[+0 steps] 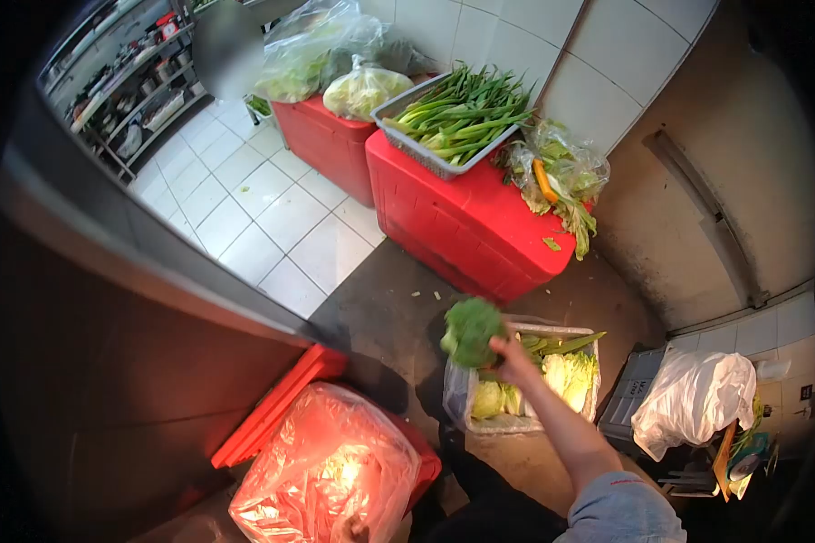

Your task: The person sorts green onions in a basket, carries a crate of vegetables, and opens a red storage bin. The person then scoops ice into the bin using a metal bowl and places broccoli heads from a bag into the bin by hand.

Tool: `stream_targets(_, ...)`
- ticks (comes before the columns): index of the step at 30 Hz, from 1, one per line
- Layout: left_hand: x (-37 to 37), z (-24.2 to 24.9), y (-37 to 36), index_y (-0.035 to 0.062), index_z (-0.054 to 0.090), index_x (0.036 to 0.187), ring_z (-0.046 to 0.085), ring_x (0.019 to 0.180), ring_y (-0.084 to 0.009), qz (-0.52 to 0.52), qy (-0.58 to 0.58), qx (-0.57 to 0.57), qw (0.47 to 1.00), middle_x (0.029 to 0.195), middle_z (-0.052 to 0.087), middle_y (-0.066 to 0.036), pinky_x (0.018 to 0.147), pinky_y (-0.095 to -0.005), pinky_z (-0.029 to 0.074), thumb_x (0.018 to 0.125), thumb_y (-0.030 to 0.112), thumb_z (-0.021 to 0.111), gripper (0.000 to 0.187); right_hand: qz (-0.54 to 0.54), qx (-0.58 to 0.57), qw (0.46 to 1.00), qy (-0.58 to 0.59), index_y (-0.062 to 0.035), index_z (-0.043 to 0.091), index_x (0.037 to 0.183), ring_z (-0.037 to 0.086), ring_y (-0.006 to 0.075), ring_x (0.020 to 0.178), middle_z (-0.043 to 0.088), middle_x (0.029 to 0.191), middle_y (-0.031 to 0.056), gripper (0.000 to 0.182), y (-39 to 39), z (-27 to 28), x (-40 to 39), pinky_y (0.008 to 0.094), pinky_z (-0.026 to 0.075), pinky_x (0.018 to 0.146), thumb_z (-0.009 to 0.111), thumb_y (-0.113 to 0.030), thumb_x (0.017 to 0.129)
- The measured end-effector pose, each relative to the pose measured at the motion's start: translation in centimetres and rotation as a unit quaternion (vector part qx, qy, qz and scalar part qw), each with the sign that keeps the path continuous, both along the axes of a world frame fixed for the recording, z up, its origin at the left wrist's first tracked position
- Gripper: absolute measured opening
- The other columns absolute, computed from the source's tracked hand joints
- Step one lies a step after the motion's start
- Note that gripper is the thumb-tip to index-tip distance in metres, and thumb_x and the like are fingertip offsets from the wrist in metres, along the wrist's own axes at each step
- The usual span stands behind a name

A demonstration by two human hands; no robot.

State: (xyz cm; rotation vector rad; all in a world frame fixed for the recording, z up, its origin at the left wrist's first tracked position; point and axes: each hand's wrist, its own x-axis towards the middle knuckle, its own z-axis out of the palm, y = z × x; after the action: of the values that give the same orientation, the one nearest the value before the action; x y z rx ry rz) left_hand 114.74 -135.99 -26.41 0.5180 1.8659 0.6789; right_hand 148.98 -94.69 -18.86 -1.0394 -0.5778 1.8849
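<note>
My right hand (513, 358) is closed on the stem side of a green head of broccoli (473, 333), held out over the left back corner of a white crate (493, 425). Inside this crate lie pale cabbages (570, 378) and long green vegetables (566, 345). At the bottom edge, only part of my left hand (354, 528) shows, its fingers curled against a clear plastic bag (335, 452). The bag bulges from a red box (423, 460) at my left.
Red boxes (462, 226) along the wall carry a grey basket (453, 169) of green stalks, bagged vegetables (367, 90) and loose leaves with plastic (561, 172). A red lid (276, 407) leans near the left panel. At right, a white sack (697, 398) rests on a grey crate (627, 398).
</note>
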Motion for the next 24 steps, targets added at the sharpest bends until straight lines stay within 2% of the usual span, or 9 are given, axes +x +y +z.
stream_targets(3,2.3,-0.4,2.2,-0.0006,0.041,0.123,0.057,0.091,-0.0186,0.012,-0.014,-0.095,0.995,0.113,0.052,-0.010,0.073,-0.0267,0.048,0.086,0.013,0.056,0.042,-0.116,0.148,0.950,-0.248,-0.0068,0.021,0.130,0.042,0.0264,0.114,0.039,0.124,0.0139,0.091,11.4,1.6,3.8,0.0390,0.041,0.092,0.079,-0.007,0.059)
stream_targets(5,3.3,-0.3,4.0,-0.0007,0.041,0.123,0.058,0.091,-0.0186,0.013,-0.010,-0.118,0.993,0.113,0.052,-0.009,0.073,-0.0267,0.048,0.086,0.013,0.056,0.042,-0.111,0.253,0.868,-0.412,-0.0056,0.024,0.128,0.042,0.0261,0.114,0.040,0.123,0.0152,0.097,18.0,2.3,5.9,0.0369,0.036,0.096,0.084,-0.014,0.052)
stream_targets(8,4.1,0.1,6.4,-0.0007,0.041,0.123,0.058,0.091,-0.0185,0.019,-0.004,-0.136,0.991,0.113,0.052,-0.009,0.073,-0.0267,0.048,0.086,0.013,0.056,0.042,-0.111,0.391,0.772,-0.489,-0.0068,0.026,0.129,0.040,0.0317,0.116,0.039,0.124,0.0199,0.097,26.3,3.1,7.0,0.0396,0.033,0.098,0.084,-0.023,0.052)
stream_targets(11,4.6,0.7,8.4,-0.0008,0.042,0.122,0.058,0.090,-0.0184,0.014,-0.001,-0.145,0.989,0.112,0.053,-0.009,0.073,-0.0268,0.048,0.086,0.013,0.056,0.041,-0.159,0.318,0.611,-0.707,-0.0118,0.027,0.130,0.038,0.0400,0.116,0.029,0.130,0.0244,0.087,30.3,2.9,6.3,0.0425,0.035,0.097,0.078,-0.025,0.061)
stream_targets(12,4.7,0.9,8.9,-0.0008,0.042,0.122,0.058,0.090,-0.0184,0.012,0.000,-0.147,0.989,0.112,0.053,-0.009,0.073,-0.0268,0.048,0.086,0.013,0.056,0.041,-0.146,0.249,0.616,-0.733,-0.0180,0.025,0.133,0.037,0.0454,0.114,0.016,0.134,0.0258,0.077,31.0,2.4,6.2,0.0461,0.038,0.093,0.070,-0.021,0.071)
stream_targets(16,4.8,1.5,10.2,-0.0008,0.042,0.122,0.058,0.090,-0.0183,0.010,0.003,-0.154,0.988,0.111,0.053,-0.009,0.073,-0.0268,0.048,0.086,0.013,0.056,0.041,-0.125,0.272,0.579,-0.759,-0.0247,0.022,0.137,0.041,0.0415,0.111,0.013,0.135,0.0201,0.074,30.8,-0.1,4.9,0.0461,0.043,0.086,0.061,-0.011,0.075)
stream_targets(19,4.8,1.6,10.4,-0.0009,0.042,0.122,0.058,0.090,-0.0182,0.007,0.004,-0.161,0.987,0.111,0.053,-0.009,0.073,-0.0269,0.048,0.086,0.014,0.056,0.041,-0.049,0.290,0.576,-0.762,-0.0242,0.026,0.135,0.043,0.0382,0.111,0.014,0.137,0.0151,0.070,31.1,0.4,3.7,0.0434,0.044,0.086,0.058,-0.008,0.075)
stream_targets(20,4.7,1.6,10.4,-0.0009,0.042,0.122,0.058,0.090,-0.0182,0.005,0.004,-0.162,0.987,0.110,0.053,-0.009,0.072,-0.0269,0.048,0.086,0.014,0.056,0.041,-0.003,0.270,0.592,-0.760,-0.0209,0.032,0.134,0.044,0.0354,0.113,0.011,0.141,0.0106,0.065,31.5,1.3,3.6,0.0427,0.044,0.087,0.051,-0.004,0.074)
stream_targets(24,4.6,1.6,11.0,-0.0010,0.043,0.121,0.058,0.089,-0.0181,-0.030,0.003,-0.153,0.988,0.110,0.053,-0.009,0.072,-0.0269,0.048,0.086,0.014,0.056,0.040,0.084,0.269,0.636,-0.719,-0.0162,0.039,0.130,0.045,0.0346,0.114,0.010,0.145,0.0081,0.059,30.7,3.2,3.5,0.0440,0.043,0.088,0.046,-0.002,0.074)
